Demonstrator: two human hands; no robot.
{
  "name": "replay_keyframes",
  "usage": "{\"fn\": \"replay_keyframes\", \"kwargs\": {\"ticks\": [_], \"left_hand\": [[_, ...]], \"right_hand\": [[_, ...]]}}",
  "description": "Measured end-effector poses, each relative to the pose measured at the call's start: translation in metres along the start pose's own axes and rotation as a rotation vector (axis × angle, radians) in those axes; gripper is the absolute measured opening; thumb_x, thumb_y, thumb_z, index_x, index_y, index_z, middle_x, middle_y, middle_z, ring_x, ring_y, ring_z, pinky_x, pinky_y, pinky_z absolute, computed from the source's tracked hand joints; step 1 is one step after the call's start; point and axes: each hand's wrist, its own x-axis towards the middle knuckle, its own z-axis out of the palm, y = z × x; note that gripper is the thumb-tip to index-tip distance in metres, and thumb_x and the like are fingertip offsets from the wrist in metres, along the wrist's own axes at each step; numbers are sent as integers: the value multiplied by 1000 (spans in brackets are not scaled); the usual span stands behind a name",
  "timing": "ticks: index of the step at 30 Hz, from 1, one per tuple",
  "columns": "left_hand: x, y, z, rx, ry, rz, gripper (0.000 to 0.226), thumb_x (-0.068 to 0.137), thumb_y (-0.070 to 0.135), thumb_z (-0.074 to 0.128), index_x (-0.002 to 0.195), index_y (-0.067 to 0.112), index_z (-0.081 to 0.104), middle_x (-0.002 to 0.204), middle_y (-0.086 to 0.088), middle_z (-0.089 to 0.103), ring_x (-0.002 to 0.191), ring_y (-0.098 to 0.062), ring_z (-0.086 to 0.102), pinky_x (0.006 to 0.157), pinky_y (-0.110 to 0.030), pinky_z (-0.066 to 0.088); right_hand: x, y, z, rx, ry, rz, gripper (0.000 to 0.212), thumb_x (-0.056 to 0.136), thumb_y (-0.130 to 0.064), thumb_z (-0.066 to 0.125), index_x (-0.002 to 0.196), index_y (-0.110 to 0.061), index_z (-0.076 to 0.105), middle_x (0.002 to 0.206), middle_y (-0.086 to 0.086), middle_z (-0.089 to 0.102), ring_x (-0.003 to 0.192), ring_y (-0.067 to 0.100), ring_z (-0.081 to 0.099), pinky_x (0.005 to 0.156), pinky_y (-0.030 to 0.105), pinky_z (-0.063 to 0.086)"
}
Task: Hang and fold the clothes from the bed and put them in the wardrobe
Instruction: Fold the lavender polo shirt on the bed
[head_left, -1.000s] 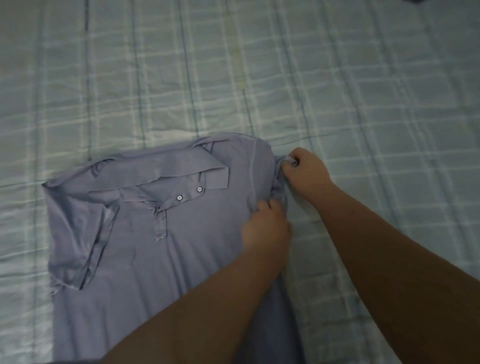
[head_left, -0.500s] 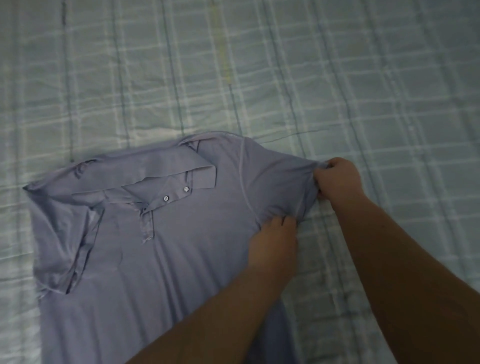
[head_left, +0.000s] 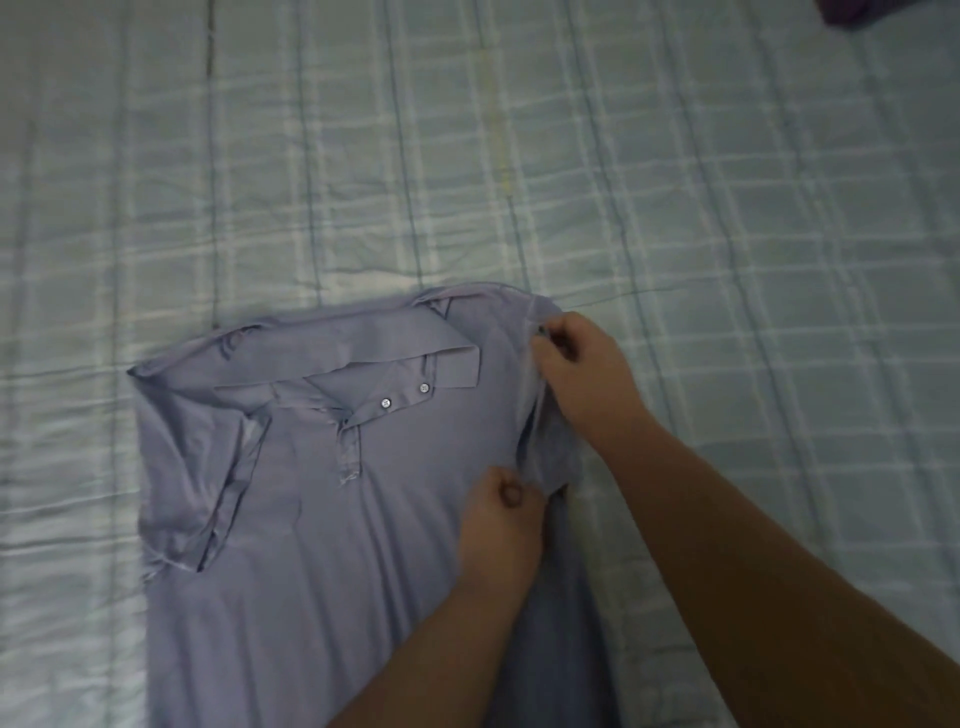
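Item: lavender-grey short-sleeved fabric polo shirt, laid front-up and flat on the pale green plaid quilted bed. Collar spread; two pale buttons on the open placket. The sleeve left of the collar is folded inward over the chest. Right of the collar, the right hand has its grip pinched on bunched sleeve cloth. Below that, the left hand pinches the same fold.

room: bare bed beyond and right of shirt | in way: left hand, right hand at shirt's right edge | dark cloth, far right corner
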Motion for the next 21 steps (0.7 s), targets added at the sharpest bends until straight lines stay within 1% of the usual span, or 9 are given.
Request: {"fn": "replay_keyframes", "kwargs": {"ticks": [3, 6, 8, 9, 11, 12, 15, 18, 21], "left_hand": [[9, -12, -12, -16, 9, -90, 23, 86, 14, 67, 70, 18, 51, 63, -2, 64, 58, -19, 61, 58, -32, 49], [14, -21, -25, 44, 35, -118, 21, 83, 18, 69, 82, 21, 48, 73, 3, 61, 72, -24, 62, 75, -42, 53], [13, -23, -32, 246, 71, 37, 20, 83, 23, 64, 91, 22, 46, 86, 2, 58, 83, -25, 59, 79, -42, 50], [12, -23, -36, 397, 109, 226, 18, 82, 25, 60, 96, 20, 49, 94, -1, 57, 90, -27, 57, 81, -42, 49], [13, -27, -34, 666, 125, 598, 36, 80, 32, 57, 111, 13, 56, 115, -8, 58, 108, -31, 53, 92, -42, 47], [15, -29, -31, 759, 89, 707, 49, 81, 34, 55, 123, 9, 56, 128, -11, 56, 120, -33, 50, 101, -44, 45], [17, -36, -23, 954, -73, 760, 71, 84, 38, 44, 149, 11, 37, 155, -12, 35, 143, -33, 31, 117, -50, 28], [19, -53, -20, 1062, -166, 792, 68, 91, 45, 41, 154, 21, 28, 158, -9, 32, 145, -32, 27, 117, -54, 24], [24, -63, -21, 1142, -217, 795, 71, 94, 54, 33, 156, 23, 20, 161, -10, 26, 148, -33, 20, 119, -56, 15]], "right_hand": [[-2, 6, 25, -91, -155, -99, 21, 100, -23, 49, 109, -17, 68, 109, 3, 69, 100, 15, 61, 88, 19, 41], [-6, 29, 35, -238, -121, -223, 39, 94, -18, 37, 122, -12, 63, 128, 8, 62, 119, 21, 55, 105, 25, 37], [-7, 46, 34, -355, -64, -230, 49, 86, -17, 35, 126, -7, 61, 136, 14, 57, 129, 28, 50, 112, 32, 33], [-7, 53, 34, -433, -44, -274, 51, 84, -16, 36, 127, -4, 61, 137, 18, 55, 132, 32, 48, 113, 36, 31], [-5, 63, 33, -622, -54, -420, 51, 85, -16, 39, 130, 2, 57, 140, 22, 52, 136, 39, 43, 116, 43, 30], [-2, 66, 32, -715, -75, -484, 51, 88, -17, 40, 133, 3, 54, 143, 23, 49, 138, 40, 39, 117, 46, 29], [8, 69, 33, -908, -170, -563, 57, 95, -27, 40, 144, 2, 42, 151, 24, 38, 142, 40, 31, 118, 50, 24], [20, 73, 39, -1013, -249, -508, 65, 97, -40, 33, 151, -3, 30, 156, 21, 29, 145, 37, 25, 118, 51, 21], [25, 78, 44, -1052, -253, -480, 67, 97, -43, 26, 152, -5, 28, 158, 20, 27, 145, 36, 26, 119, 51, 19]]}}
